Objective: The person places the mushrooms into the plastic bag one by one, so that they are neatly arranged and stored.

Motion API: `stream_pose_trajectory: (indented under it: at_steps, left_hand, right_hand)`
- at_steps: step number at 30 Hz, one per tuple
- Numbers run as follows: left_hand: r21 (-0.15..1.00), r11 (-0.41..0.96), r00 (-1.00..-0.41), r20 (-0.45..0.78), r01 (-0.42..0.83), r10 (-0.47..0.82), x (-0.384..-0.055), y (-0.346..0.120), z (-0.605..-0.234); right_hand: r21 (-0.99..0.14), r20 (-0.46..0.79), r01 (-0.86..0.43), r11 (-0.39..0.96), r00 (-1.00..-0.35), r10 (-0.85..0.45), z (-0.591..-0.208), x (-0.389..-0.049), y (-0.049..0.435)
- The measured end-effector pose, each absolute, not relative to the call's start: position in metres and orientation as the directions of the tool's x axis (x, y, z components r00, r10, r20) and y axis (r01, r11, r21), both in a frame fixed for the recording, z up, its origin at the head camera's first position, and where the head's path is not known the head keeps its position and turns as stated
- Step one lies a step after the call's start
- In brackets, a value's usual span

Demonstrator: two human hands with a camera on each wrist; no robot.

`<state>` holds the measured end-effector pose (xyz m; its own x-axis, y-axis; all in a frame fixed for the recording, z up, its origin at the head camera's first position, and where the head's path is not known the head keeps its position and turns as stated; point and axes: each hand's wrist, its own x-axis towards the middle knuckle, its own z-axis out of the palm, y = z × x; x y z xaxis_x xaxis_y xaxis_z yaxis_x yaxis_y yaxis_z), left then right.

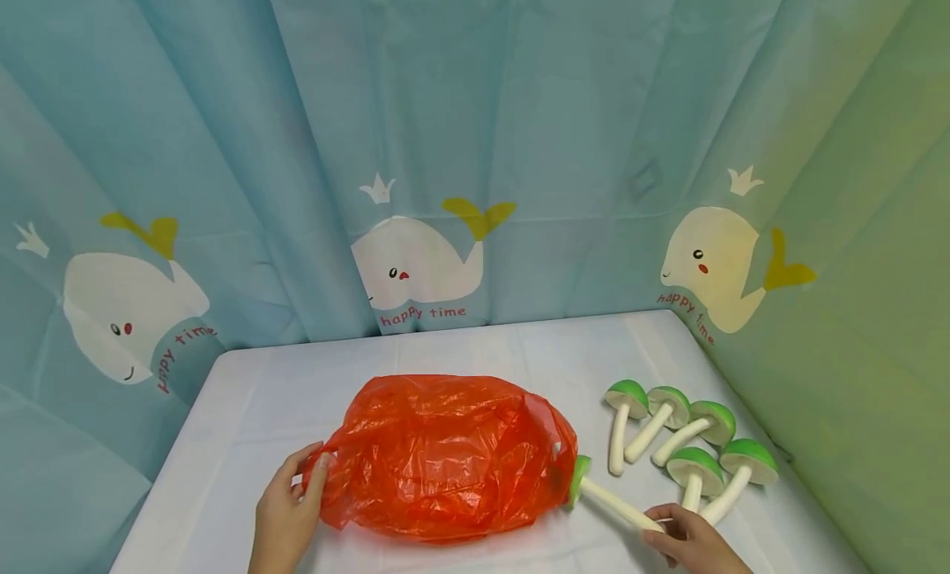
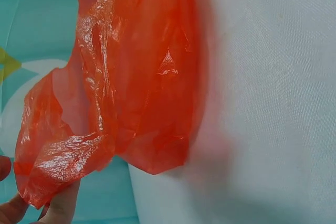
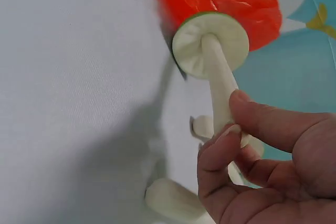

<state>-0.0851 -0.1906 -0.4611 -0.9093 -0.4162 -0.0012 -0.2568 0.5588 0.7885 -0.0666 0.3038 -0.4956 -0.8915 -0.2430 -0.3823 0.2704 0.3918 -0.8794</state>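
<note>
A red plastic bag [image 1: 438,458] lies spread across the middle of the table, thin and crinkled. My left hand [image 1: 289,500] pinches its left end between thumb and fingers; the left wrist view shows the gathered bag [image 2: 152,77] rising from that grip. With thumb and fingers, my right hand [image 1: 690,537] holds a toy mushroom [image 1: 619,504] by the lower end of its white stem. Its green cap points left and sits right at the bag's right edge. In the right wrist view the pale underside of the mushroom cap [image 3: 210,45] faces me, overlapping the bag.
Several more green-capped mushrooms [image 1: 675,430] lie in a loose group at the table's right side, close to my right hand. The table [image 1: 282,392] has a white cover. Behind and beside it hang blue-green curtains [image 1: 579,145] printed with whales.
</note>
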Motion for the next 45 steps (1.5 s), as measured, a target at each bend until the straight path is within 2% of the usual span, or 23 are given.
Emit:
stream_pose_trajectory:
  at_steps: [8,12,15,20,26,32,45]
  left_hand:
    - [0.801,0.529,-0.912,-0.05,-0.28,-0.408,-0.082,-0.193,-0.454]
    - [0.801,0.534,-0.908,-0.028,-0.27,-0.418,-0.084,-0.195,-0.461]
    - [0.807,0.534,-0.906,-0.004,-0.253,-0.424,-0.086,-0.199,-0.471]
    - [0.8,0.533,-0.897,-0.014,-0.275,-0.441,-0.088,-0.201,-0.481]
    - [0.81,0.502,-0.897,-0.064,-0.302,-0.437,-0.081,-0.193,-0.462]
    - [0.81,0.502,-0.896,-0.064,-0.304,-0.44,-0.081,-0.19,-0.458]
    - [0.81,0.511,-0.905,-0.055,-0.287,-0.422,-0.084,-0.19,-0.462]
  right_hand:
    - [-0.879,-0.464,0.407,0.248,-0.848,-0.254,-0.494,-0.063,0.311]
    - [-0.871,-0.489,0.477,0.116,-0.828,-0.272,-0.491,-0.064,0.311]
    - [-0.857,-0.487,0.516,0.007,-0.803,-0.343,-0.489,-0.064,0.311]
    - [-0.86,-0.408,0.498,-0.113,-0.804,-0.432,-0.486,-0.064,0.31]
    - [-0.889,-0.245,0.405,-0.215,-0.816,-0.524,-0.483,-0.067,0.3]
    - [-0.909,-0.144,0.342,-0.24,-0.795,-0.589,-0.478,-0.067,0.279]
    - [-0.967,-0.205,0.256,-0.019,-0.816,-0.54,-0.459,-0.07,0.233]
